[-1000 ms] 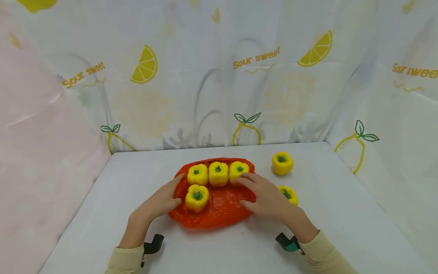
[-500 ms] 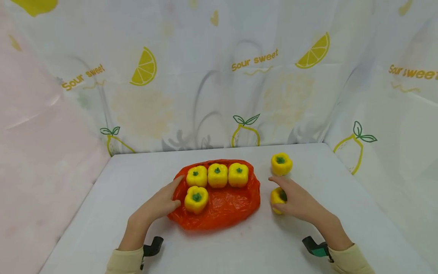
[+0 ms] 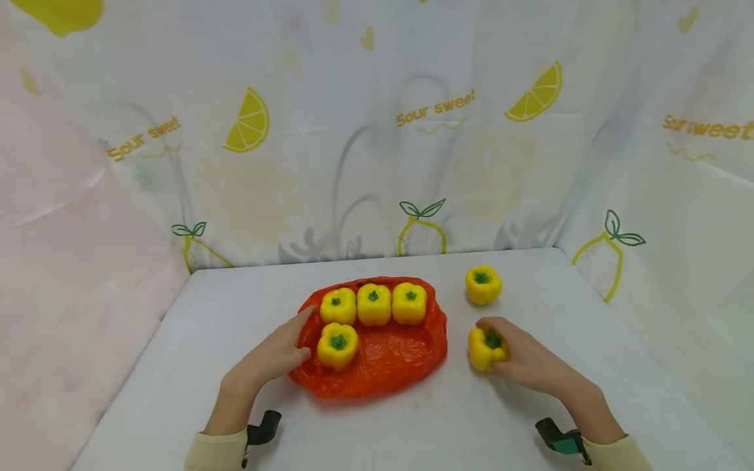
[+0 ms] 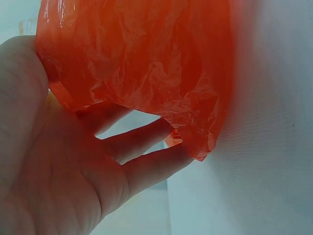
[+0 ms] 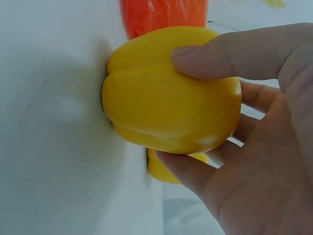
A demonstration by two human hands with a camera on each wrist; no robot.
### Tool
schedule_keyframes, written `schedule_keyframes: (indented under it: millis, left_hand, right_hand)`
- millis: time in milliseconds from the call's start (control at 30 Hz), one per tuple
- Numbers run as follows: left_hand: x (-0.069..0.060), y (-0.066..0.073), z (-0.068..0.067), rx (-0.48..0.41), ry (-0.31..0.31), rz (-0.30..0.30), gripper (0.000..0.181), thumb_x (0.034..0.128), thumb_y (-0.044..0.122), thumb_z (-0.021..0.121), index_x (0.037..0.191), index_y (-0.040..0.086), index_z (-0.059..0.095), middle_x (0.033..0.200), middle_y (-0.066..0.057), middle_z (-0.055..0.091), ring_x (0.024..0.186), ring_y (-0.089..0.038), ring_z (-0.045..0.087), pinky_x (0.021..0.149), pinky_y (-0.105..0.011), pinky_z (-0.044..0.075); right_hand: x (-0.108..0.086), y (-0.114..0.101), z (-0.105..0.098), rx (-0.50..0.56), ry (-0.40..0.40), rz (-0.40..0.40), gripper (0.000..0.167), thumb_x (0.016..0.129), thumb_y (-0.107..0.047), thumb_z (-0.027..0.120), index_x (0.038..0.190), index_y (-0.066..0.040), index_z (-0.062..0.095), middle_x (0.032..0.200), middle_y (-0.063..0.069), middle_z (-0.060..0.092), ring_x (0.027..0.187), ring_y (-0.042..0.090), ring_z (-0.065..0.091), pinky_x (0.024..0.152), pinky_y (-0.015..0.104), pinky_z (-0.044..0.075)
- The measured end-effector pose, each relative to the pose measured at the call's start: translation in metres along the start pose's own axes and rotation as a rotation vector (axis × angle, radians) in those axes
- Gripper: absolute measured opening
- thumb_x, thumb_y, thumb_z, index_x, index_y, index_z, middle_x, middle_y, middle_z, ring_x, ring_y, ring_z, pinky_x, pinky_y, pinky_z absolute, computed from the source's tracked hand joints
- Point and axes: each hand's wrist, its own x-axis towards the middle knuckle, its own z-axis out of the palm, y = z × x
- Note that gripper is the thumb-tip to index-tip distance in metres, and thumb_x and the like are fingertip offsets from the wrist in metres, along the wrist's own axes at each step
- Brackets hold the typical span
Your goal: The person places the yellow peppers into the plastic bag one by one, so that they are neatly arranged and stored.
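Observation:
In the head view, my right hand [image 3: 527, 356] grips a yellow bell pepper [image 3: 483, 353] on the table, right of the red plastic bag [image 3: 385, 363]. The right wrist view shows the thumb on one side of this bell pepper [image 5: 166, 93] and fingers on the other. My left hand [image 3: 273, 350] rests against the bag's left side, thumb and fingers spread. In the left wrist view the bag [image 4: 142, 54] hides the fingertips. On the bag sit three yellow bell peppers in a back row, such as the middle one [image 3: 374, 305], plus one in front [image 3: 338, 346].
Another yellow bell pepper [image 3: 484, 285] stands on the white table [image 3: 377, 435] behind the gripped one. A pale printed cloth [image 3: 330, 170] hangs behind and at both sides of the table. A dark wrist mount [image 3: 265, 428] sits below my left wrist, with another at my right.
My right hand has left the bag's right side, moved right and taken hold of the front loose bell pepper. The left hand stays at the bag. The head view has shifted slightly.

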Motion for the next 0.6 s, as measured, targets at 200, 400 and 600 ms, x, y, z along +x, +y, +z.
schedule_keyframes:
  millis: [200, 400, 600]
  left_hand:
    - [-0.0012, -0.0009, 0.0007, 0.002, 0.009, 0.009, 0.08, 0.0907, 0.012, 0.055, 0.16, 0.017, 0.016, 0.164, -0.01, 0.027, 0.15, -0.036, 0.027, 0.117, -0.061, 0.031]
    - [-0.0023, -0.0015, 0.0005, 0.01, 0.013, 0.008, 0.079, 0.0907, 0.012, 0.055, 0.16, 0.017, 0.017, 0.164, -0.011, 0.028, 0.15, -0.037, 0.028, 0.116, -0.062, 0.031]
    - [-0.0023, -0.0011, -0.0013, 0.014, 0.015, 0.008, 0.079, 0.0908, 0.012, 0.056, 0.16, 0.015, 0.018, 0.163, -0.012, 0.029, 0.149, -0.038, 0.028, 0.116, -0.062, 0.031]
  right_hand:
    - [-0.0019, 0.0018, -0.0003, -0.008, 0.019, -0.01, 0.062, 0.078, -0.004, 0.068, 0.137, -0.006, 0.047, 0.136, 0.011, 0.056, 0.117, 0.026, 0.054, 0.106, 0.055, 0.046]
    - [-0.0008, 0.0017, -0.0011, -0.009, 0.023, 0.0, 0.06, 0.078, -0.007, 0.07, 0.135, -0.01, 0.05, 0.133, 0.008, 0.058, 0.112, 0.024, 0.054, 0.103, 0.054, 0.048]
    - [0.0034, -0.0007, 0.0003, -0.03, 0.048, -0.019, 0.061, 0.077, -0.007, 0.071, 0.134, -0.011, 0.051, 0.132, 0.007, 0.059, 0.112, 0.022, 0.055, 0.102, 0.052, 0.049]
